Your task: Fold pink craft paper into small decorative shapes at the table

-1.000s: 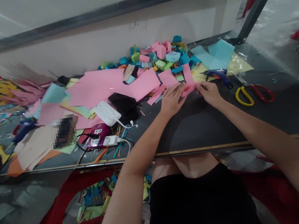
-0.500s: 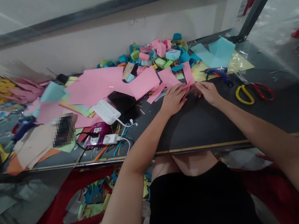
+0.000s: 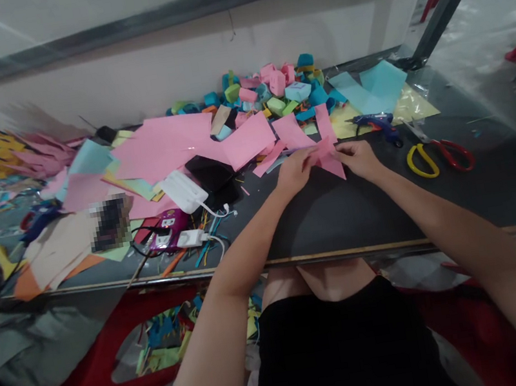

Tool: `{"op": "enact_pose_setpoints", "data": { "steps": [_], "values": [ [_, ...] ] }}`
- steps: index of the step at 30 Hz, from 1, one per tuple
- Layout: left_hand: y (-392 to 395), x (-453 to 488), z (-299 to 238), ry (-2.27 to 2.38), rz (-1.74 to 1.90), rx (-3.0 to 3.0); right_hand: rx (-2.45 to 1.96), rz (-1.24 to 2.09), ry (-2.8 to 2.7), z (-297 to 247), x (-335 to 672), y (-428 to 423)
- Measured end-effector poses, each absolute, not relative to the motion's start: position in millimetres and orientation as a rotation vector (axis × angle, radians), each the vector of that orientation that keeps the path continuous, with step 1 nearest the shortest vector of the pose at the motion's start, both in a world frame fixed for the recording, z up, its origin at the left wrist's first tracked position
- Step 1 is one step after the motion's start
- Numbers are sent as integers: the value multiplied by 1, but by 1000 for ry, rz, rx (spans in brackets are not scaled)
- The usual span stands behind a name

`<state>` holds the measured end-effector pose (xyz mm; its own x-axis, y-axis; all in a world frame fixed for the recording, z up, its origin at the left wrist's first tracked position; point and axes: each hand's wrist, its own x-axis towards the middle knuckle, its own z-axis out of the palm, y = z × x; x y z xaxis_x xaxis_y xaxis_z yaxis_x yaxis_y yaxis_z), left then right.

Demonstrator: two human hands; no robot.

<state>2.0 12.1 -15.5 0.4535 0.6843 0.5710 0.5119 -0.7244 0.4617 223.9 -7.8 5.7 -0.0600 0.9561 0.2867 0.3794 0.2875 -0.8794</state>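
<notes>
Between my hands, just above the dark tabletop [image 3: 340, 219], is a small piece of pink paper [image 3: 330, 159] with one pointed corner toward me. My left hand [image 3: 294, 171] pinches its left side, fingers closed. On the opposite edge, my right hand [image 3: 358, 159] has thumb and fingers pressed together. Right behind the held piece lie more pink paper scraps [image 3: 291, 132] and a narrow pink strip [image 3: 324, 122]. A blue glue gun [image 3: 377, 123] rests to the right of my right hand, beside scissors [image 3: 437, 155] with one yellow and one red handle.
Small folded paper boxes [image 3: 278, 88] are heaped against the back wall. Large pink sheets [image 3: 167, 145], a white power bank [image 3: 183, 190] and a purple power strip [image 3: 169, 230] with cables lie to the left. Light blue sheets [image 3: 372, 90] lie at the back right.
The pink paper has been raised and turned, so more of its face and a pointed corner show. My left hand has gone from lying flat over it to pinching its edge.
</notes>
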Motion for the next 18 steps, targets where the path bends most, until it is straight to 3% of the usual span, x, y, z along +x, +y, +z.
{"op": "enact_pose_setpoints", "data": {
  "steps": [6, 18],
  "values": [
    [26, -11, -17, 1141, 1312, 2157, -1247, 961, -1504, 12, 223, -11],
    [21, -10, -4, 1089, 1306, 2598, -1215, 1008, -1397, 10, 224, -9]
  ]
}}
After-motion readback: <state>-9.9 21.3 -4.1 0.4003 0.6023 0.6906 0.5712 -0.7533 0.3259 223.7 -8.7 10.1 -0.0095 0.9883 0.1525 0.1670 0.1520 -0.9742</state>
